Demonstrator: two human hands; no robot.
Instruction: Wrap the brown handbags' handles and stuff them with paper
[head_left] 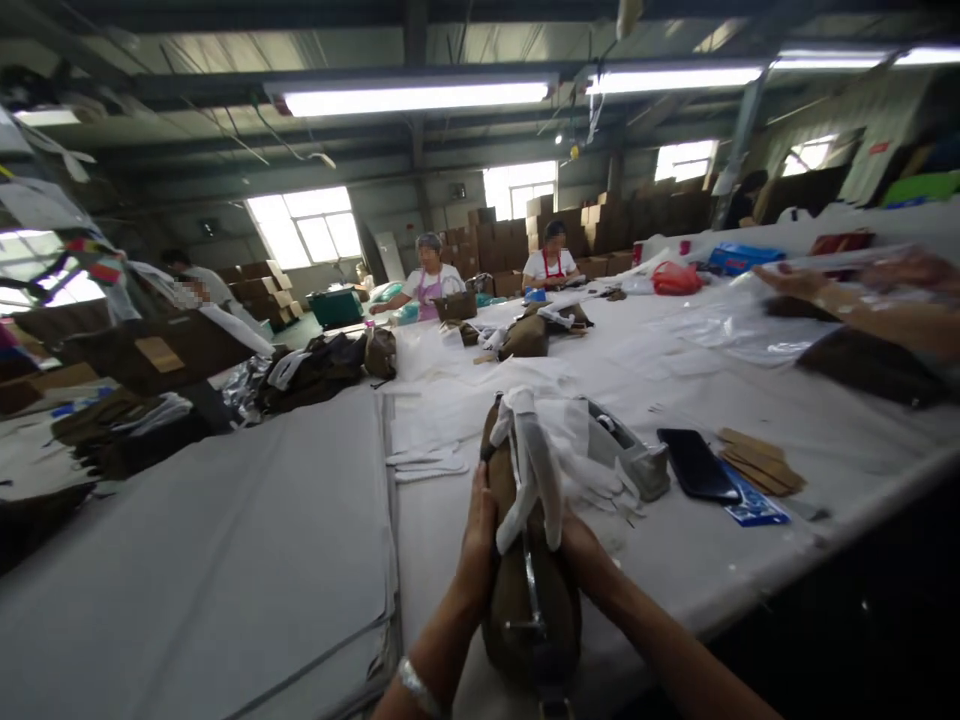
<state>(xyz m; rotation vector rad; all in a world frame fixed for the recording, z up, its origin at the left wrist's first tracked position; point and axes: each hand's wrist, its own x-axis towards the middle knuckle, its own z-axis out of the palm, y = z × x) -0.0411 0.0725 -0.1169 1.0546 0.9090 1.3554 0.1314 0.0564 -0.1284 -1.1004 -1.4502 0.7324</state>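
Note:
A brown handbag [529, 600] lies on the white table [697, 560] right in front of me, its metal clasp toward me. White tissue paper [534, 455] sticks out of its top. My left hand [478, 525] presses against the bag's left side with fingers laid along it. My right hand [581, 545] holds the right side, partly hidden by the paper. Both hands grip the bag between them.
A black phone [697, 465], brown card tags [759, 462] and a grey tool [637, 465] lie to the right. Grey sheets [225, 540] cover the left. More brown bags [322, 365] sit farther back. Other people work at the far end; a co-worker's arm [885, 315] reaches in at right.

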